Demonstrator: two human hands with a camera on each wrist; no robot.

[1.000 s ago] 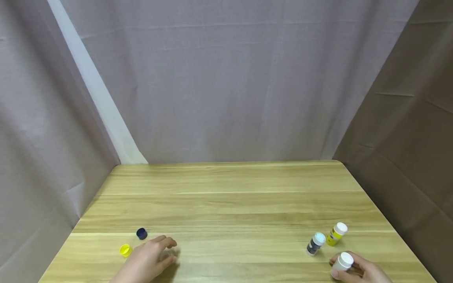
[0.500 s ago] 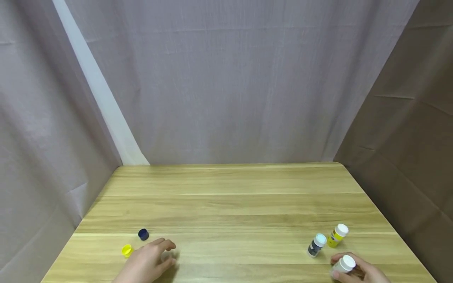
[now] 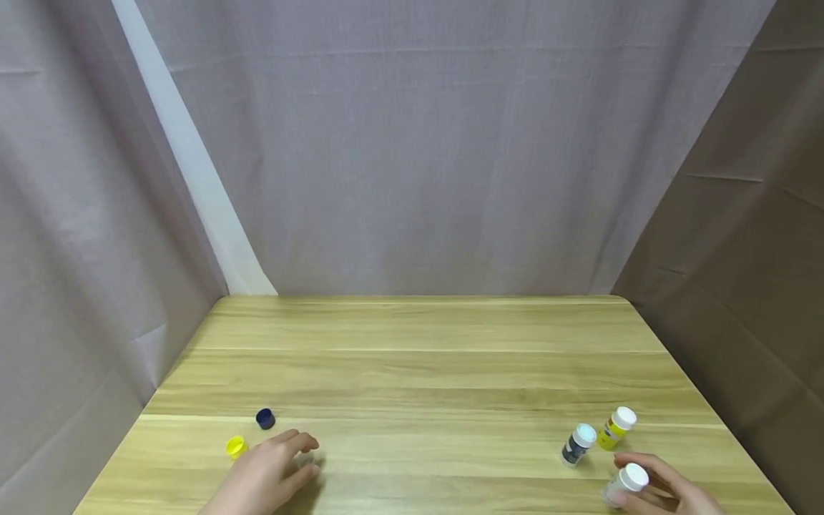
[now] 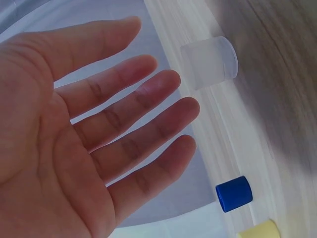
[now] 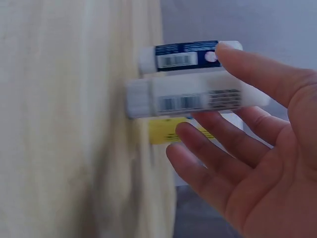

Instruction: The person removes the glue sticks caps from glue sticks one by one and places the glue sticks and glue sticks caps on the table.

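Note:
My left hand [image 3: 267,472] hovers low over the table's left side, its fingers apart and holding nothing. In the left wrist view a translucent cap [image 4: 210,62] stands just beyond those fingertips; a blue cap [image 4: 234,194] and a yellow cap [image 4: 260,231] stand farther along. On the right side, my right hand [image 3: 672,492] is spread around a white glue stick [image 5: 181,95] that stands upright, white end up. Its thumb and fingers lie loosely to either side of the stick. Close beyond are a navy-labelled glue stick [image 3: 577,445] and a yellow glue stick [image 3: 616,429], both upright.
The wood-grain table [image 3: 412,386] stretches between the two groups of objects. A grey curtain [image 3: 412,157] hangs behind its far edge, and a brown cloth [image 3: 747,250] hangs along the right side.
The right hand's thumb and fingers have spread apart around the white glue stick, which they held closely before. The left hand stays nearly still; the head view has shifted slightly.

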